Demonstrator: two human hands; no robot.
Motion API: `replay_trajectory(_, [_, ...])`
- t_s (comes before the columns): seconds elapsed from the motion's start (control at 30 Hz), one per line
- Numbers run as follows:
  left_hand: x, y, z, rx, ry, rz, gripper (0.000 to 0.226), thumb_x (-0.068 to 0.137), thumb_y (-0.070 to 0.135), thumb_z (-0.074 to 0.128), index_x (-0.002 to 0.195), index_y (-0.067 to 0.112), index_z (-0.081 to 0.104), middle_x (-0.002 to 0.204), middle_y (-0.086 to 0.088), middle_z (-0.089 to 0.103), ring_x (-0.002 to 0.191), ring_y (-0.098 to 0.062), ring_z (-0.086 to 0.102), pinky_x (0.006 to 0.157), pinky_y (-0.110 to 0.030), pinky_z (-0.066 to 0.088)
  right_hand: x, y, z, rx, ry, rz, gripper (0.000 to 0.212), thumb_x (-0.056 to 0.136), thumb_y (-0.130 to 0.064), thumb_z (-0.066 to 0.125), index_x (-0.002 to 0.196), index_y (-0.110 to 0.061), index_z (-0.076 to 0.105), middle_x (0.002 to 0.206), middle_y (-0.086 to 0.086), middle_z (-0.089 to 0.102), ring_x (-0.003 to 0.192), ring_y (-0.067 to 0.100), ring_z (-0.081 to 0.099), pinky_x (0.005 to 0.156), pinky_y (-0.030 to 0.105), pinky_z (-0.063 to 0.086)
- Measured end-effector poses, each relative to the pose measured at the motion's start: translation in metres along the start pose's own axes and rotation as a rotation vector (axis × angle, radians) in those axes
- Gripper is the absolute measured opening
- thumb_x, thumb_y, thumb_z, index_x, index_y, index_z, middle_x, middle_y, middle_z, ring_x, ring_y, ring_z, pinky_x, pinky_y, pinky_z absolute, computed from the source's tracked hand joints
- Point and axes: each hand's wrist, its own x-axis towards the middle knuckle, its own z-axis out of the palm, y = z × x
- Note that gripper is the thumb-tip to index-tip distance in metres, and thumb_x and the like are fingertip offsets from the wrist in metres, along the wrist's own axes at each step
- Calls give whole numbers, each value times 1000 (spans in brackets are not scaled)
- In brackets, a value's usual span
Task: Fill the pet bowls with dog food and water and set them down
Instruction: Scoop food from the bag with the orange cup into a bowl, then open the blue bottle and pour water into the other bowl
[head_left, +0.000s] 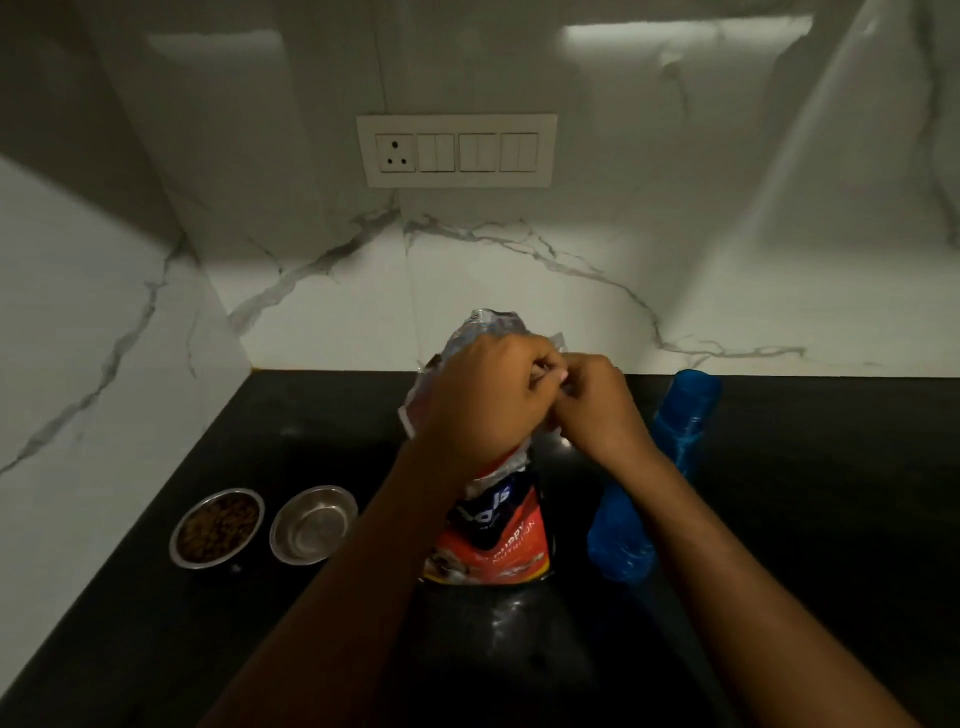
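Black stone countertop runs along a white marble-patterned wall, seen from a head-worn camera looking down. A switch panel with one socket is set in the wall, above and beyond both hands.

Both bare forearms reach forward to an upright dog food bag, orange and dark blue, standing on the counter at the centre. The left hand is clenched around the crumpled top of the bag. The right hand touches the left one, its fingers pinched on the same crumpled top; the exact grip is hidden behind the knuckles.

Left of the left hand and nearer the camera, two steel pet bowls sit side by side on the counter. The far-left bowl holds brown kibble. The bowl beside it, between the kibble bowl and the bag, looks empty of food; whether it holds water cannot be told.

Just right of the bag, under the right forearm, stands a blue translucent water bottle, partly covered by the arm.
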Motion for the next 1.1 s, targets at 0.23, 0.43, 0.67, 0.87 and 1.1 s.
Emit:
replay_trajectory(0.23, [0,34,32,-5,-179,-30,13,90,15,61,102,14,66,102,-2,67,93,-15,61,86,-36,52,-75,36,-24,333,68,23,33,98,1,46,93,-20,71,80,-5,72,69,12,71,61,24,55])
replay_trajectory(0.43, [-25,42,90,-251,-241,-118,70,86,16,70,146,21,34,147,-2,43,131,-15,45,108,-25,36,-125,96,-32,403,322,69,30,90,17,45,81,-5,64,79,4,63,70,13,60,62,21,49])
replay_trajectory(0.67, [-41,7,149,-565,-312,-301,74,76,17,80,139,21,41,132,3,55,121,-12,55,104,-45,48,-135,127,-26,494,372,171,18,91,9,54,100,-5,58,86,4,58,71,7,57,63,22,52])
replay_trajectory(0.87, [-48,-2,163,-637,-321,-284,79,72,32,84,139,24,42,133,5,59,123,-8,56,104,-41,49,-132,151,-22,334,255,186,56,82,-7,74,132,-16,50,119,5,56,83,15,59,76,24,55])
replay_trajectory(1.1, [-61,-1,153,-639,-331,-252,80,65,45,84,134,26,48,127,3,66,118,-11,62,96,-45,54,-154,149,-22,297,235,151,71,74,-36,75,139,-29,48,137,-7,56,119,9,57,94,29,51])
